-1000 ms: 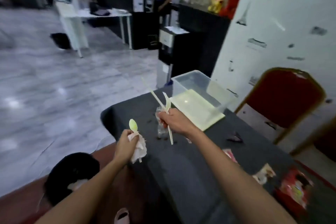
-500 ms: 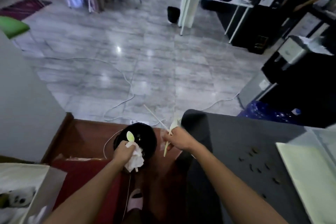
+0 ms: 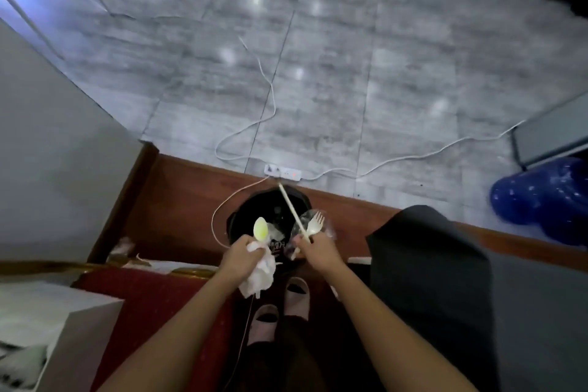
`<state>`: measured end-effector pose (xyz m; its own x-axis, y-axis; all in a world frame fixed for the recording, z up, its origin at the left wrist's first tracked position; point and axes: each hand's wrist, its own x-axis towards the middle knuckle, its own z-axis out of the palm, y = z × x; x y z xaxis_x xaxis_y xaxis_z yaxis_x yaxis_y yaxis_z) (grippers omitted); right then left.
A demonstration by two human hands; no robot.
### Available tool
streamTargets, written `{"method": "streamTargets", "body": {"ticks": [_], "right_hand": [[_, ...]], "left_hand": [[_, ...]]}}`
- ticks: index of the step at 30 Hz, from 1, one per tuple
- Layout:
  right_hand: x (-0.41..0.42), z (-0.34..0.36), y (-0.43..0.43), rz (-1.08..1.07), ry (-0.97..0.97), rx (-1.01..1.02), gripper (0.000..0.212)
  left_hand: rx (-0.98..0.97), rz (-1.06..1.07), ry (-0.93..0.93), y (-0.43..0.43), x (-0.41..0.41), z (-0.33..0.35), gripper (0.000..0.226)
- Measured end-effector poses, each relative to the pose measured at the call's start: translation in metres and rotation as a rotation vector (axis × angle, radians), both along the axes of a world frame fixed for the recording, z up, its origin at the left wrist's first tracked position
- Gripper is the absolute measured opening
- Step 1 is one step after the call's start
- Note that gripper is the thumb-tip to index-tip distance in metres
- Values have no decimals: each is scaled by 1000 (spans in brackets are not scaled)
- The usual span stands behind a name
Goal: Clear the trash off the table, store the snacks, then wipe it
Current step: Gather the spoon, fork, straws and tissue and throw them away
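A black round trash bin (image 3: 241,219) stands on the floor below me, with some white scraps inside. My left hand (image 3: 242,259) hovers over its near rim, shut on a crumpled white napkin (image 3: 259,277) and a pale green plastic spoon (image 3: 260,229). My right hand (image 3: 317,250) is beside it over the bin's right rim, gripping a plastic fork (image 3: 313,226), a long chopstick (image 3: 291,212) and a crinkled clear wrapper (image 3: 327,229). The dark grey table (image 3: 461,296) corner is at the right.
A white power strip (image 3: 282,171) and its cables lie on the grey tile floor beyond the bin. My feet in pink slippers (image 3: 280,309) stand on the brown floor. A blue bag (image 3: 541,200) is at far right, a red chair seat (image 3: 133,293) and white box at left.
My view swung from the table down to the floor. Both hands carried the trash left off the table and now hold it over the bin.
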<state>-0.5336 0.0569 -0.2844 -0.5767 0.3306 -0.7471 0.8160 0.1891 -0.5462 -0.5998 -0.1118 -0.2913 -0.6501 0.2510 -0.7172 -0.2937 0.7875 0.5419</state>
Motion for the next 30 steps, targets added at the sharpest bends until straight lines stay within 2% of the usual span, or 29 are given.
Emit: {"method": "streamTargets", "body": {"ticks": [3,8,13,15,17,20,26,30], "right_hand": [[-26,-57,6,-127,-30,-85,22],[-46,-203,2,-226,-166,-228,25],[-63,-260,-9,-217,-160,-248,22],[-66,-268,-13,-226,-139,-308,26],[-68,-265,-14,-201,-147,-324,30],[-65,-243,-9,-200,-187,-261,35],[-57,-162,0,-203,-204,-154,43],[-41,-78,1,26,-161,10,47]], "left_hand": [[-7,27,-20,17,-23,-44,17],[-92,51,-93,34,-49,-180,27],[-83,177,-120,29,-48,-241,24],[-70,217,-132,25,-47,-247,37],[-67,233,-135,20,-49,-244,49],[-101,188,-115,17,-49,-226,47],[-192,-151,-50,22,-45,-141,42],[-199,-377,50,32,-36,-60,43]]}}
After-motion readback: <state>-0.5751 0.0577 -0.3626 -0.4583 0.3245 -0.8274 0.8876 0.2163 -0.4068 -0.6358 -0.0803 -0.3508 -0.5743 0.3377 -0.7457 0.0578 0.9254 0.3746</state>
